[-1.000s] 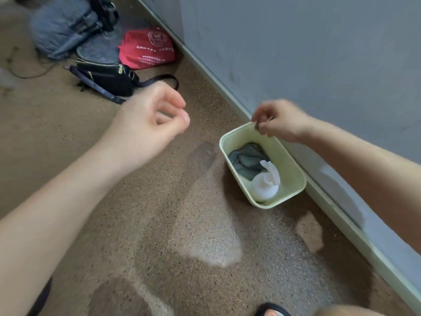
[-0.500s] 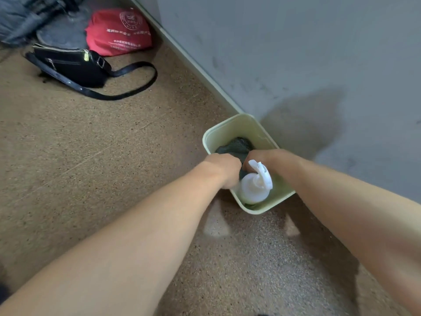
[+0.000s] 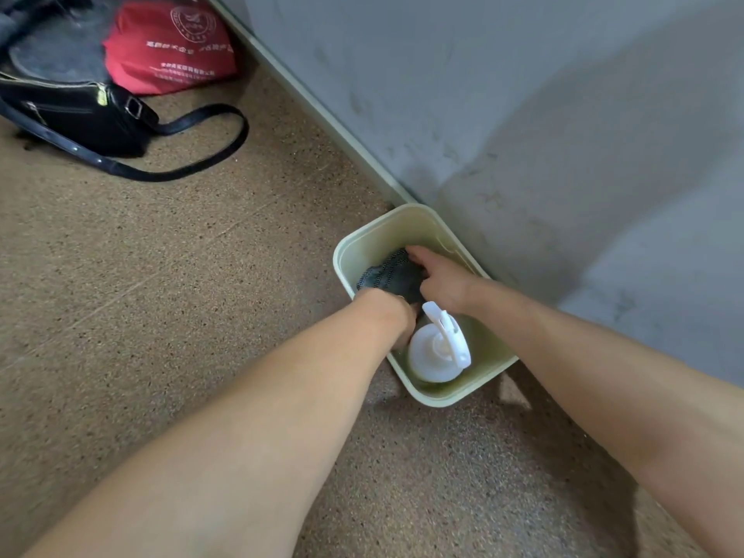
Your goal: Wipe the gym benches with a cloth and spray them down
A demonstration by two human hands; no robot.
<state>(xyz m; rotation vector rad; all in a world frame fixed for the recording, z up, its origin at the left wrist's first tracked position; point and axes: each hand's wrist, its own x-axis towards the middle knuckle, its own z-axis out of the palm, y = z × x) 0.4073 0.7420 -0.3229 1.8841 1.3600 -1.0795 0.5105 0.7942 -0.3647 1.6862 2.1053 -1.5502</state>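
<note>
Pale green rectangular plastic tub [image 3: 362, 245] sits on the speckled brown floor [image 3: 161, 296], its far long side just beside the cream skirting at the foot of the grey wall [image 3: 523, 94]. Inside the tub: a dark grey mesh-patterned cloth [image 3: 388, 275] bunched in the far half, and a white plastic spray bottle [image 3: 437, 350] standing in the near half, trigger head up. Both bare forearms reach down into the tub. Right hand [image 3: 441, 281] lies on the cloth's right side, its fingers [image 3: 414, 251] stretched along the cloth's far edge and touching it; cannot tell whether they are closed on the fabric. Left hand [image 3: 388, 312] is down between cloth and bottle, knuckles up; its fingers are hidden below the hand, so their state cannot be told. Far left, well apart from the tub: a black shoulder bag [image 3: 80, 114] with a looped strap, and behind it a red fabric bag [image 3: 169, 50] with white print.
</note>
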